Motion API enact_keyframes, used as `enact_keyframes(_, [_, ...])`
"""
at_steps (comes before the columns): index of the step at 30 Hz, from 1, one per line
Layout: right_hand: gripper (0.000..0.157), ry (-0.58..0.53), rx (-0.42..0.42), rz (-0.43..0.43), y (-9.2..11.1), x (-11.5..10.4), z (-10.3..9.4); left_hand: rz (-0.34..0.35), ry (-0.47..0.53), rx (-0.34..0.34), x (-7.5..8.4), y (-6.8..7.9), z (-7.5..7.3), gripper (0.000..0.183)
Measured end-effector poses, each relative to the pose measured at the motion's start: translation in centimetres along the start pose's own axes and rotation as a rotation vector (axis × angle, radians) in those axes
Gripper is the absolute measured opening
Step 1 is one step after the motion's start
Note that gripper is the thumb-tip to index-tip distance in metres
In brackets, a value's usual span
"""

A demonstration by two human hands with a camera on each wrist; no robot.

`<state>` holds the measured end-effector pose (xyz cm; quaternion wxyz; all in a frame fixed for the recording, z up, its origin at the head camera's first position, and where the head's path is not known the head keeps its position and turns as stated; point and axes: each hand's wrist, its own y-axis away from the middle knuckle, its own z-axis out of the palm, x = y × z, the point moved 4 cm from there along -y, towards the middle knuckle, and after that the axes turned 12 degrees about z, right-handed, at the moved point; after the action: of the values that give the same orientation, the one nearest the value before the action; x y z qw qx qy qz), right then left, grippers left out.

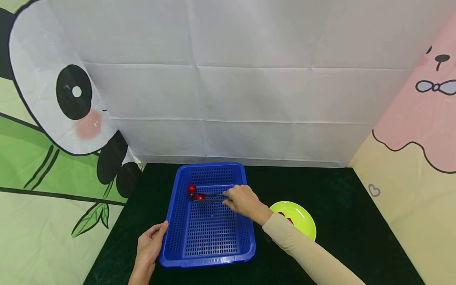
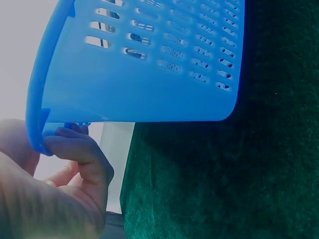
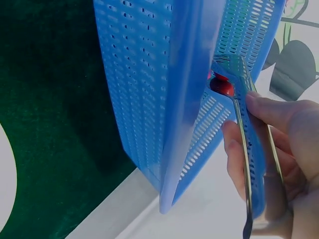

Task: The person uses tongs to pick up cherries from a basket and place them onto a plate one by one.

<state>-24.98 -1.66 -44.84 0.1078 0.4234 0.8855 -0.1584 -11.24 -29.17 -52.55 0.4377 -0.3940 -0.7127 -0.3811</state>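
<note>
A blue plastic basket (image 1: pixel 208 262) with slotted sides and bottom stands on a dark green cloth. My left hand (image 1: pixel 149 244) grips its left rim near the front corner; in the left wrist view, the fingers (image 2: pixel 82 152) curl at the rim. Reaching in over the right rim, my right hand (image 1: pixel 246 202) holds metal tongs (image 3: pixel 273 191) between thumb and fingers. Their tips are at several cherry tomatoes (image 1: pixel 192 188) in the basket's back left part. A red tomato (image 3: pixel 222 86) shows by the tong tips in the right wrist view; whether it is pinched I cannot tell.
Right of the basket is a lime green plate (image 1: pixel 303 221) with red pieces on it, partly covered by my right sleeve (image 1: pixel 303 245). A white sheet (image 1: pixel 249 95) hangs behind the table, with cartoon-printed sheets at both sides. The green cloth (image 1: pixel 342 209) extends right of the plate.
</note>
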Motion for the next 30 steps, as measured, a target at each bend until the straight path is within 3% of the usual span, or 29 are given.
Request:
enact_keyframes(11, [0.028,-0.089,0.019,0.033,1.5,1.3,-1.1,-0.002,-0.005,0.003,0.0,-0.1,0.0,0.063])
enact_keyframes(21, [0.029,-0.085,0.026,0.066,2.7,2.6,-2.1,0.002,0.006,0.005,-0.1,-0.1,0.1,0.065])
enact_keyframes(30, [0.030,-0.095,0.114,0.046,4.2,3.8,-3.3,0.007,-0.003,0.012,-0.2,-0.2,0.1,0.065])
